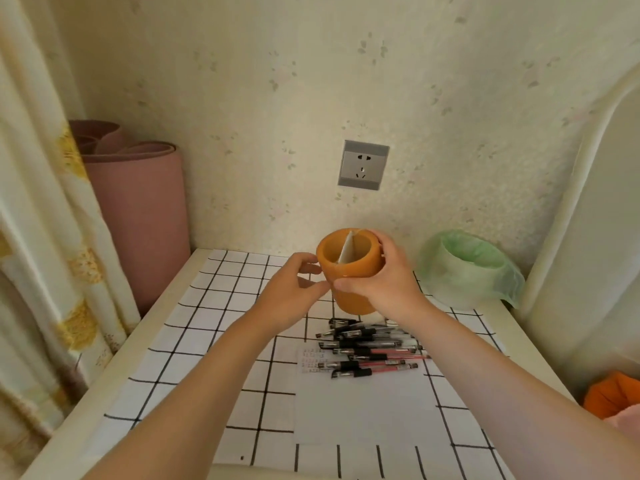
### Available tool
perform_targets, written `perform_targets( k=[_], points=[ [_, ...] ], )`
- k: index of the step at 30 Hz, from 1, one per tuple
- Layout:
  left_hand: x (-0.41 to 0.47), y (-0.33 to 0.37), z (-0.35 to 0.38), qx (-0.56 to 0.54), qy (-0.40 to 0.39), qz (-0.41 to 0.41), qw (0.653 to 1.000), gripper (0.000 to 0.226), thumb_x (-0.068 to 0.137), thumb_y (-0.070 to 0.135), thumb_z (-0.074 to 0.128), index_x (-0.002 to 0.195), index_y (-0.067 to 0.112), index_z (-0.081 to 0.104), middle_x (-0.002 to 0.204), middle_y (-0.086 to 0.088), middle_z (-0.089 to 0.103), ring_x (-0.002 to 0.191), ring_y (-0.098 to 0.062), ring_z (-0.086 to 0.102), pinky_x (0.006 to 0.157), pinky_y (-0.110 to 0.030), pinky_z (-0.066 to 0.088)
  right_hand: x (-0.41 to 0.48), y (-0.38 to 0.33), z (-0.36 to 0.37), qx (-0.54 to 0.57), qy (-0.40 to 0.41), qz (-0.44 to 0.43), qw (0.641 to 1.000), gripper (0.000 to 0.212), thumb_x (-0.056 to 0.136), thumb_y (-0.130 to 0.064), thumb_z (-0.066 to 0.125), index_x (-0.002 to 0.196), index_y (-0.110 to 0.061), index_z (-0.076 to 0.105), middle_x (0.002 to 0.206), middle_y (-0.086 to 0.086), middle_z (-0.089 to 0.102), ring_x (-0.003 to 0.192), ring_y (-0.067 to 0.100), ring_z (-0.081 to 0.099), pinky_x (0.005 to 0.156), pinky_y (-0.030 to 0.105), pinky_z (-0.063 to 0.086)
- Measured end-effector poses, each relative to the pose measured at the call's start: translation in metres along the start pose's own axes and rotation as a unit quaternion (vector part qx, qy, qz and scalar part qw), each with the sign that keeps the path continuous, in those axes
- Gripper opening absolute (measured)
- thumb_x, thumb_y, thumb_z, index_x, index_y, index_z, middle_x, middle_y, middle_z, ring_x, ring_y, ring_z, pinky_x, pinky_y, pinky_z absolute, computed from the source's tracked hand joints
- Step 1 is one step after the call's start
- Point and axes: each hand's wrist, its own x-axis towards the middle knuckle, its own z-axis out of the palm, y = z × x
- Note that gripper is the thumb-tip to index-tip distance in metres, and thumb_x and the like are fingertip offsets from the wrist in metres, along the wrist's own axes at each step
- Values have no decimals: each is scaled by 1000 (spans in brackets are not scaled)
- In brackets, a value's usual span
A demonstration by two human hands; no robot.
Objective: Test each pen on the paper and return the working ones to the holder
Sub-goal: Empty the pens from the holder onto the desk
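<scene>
An orange cylindrical pen holder [349, 268] with a white divider inside stands upright near the back of the table. My right hand [384, 278] is wrapped around its right side and grips it. My left hand [294, 292] touches its left side with curled fingers. The holder looks empty of pens. Several pens [367, 348], black-capped with clear and reddish barrels, lie in a heap just in front of the holder. They rest partly on the top edge of a white sheet of paper [363, 403], which carries a few lines of small marks at its upper left.
A white cloth with a black grid [207, 341] covers the table. A bin lined with a green bag [467, 268] stands at the back right. A rolled pink mat [138, 209] and a curtain stand left. An orange object [613, 393] lies at the right edge.
</scene>
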Motion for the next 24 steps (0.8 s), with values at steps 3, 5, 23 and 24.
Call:
perform_targets(
  k=[3,5,23,24],
  points=[
    [6,-13,-18,-3,38,-21,999,47,88,37,70,130,31,49,127,13,59,102,-8,64,91,-37,55,19,2,27,30,-61,11,998,90,56,-29,95,131,-43,46,128,-14,54,114,7,53,91,33,47],
    [9,-24,-31,12,46,-34,998,53,89,39,69,135,32,45,128,13,58,103,-9,63,88,-32,54,29,4,42,51,-98,16,994,86,61,-18,94,131,-39,49,123,-17,58,112,3,54,88,28,46],
    [59,-81,-62,8,77,-59,995,64,93,45,62,148,28,33,148,5,46,126,-16,54,89,-28,44,89,37,130,99,-52,59,992,93,61,-31,94,133,-29,35,125,-4,53,114,15,54,93,39,52],
    [62,-81,-61,5,75,-61,995,64,94,45,60,149,27,32,149,5,44,128,-16,52,89,-28,42,91,38,132,94,-41,51,993,89,63,-31,93,131,-30,36,125,-5,53,113,14,55,93,38,52]
  ],
)
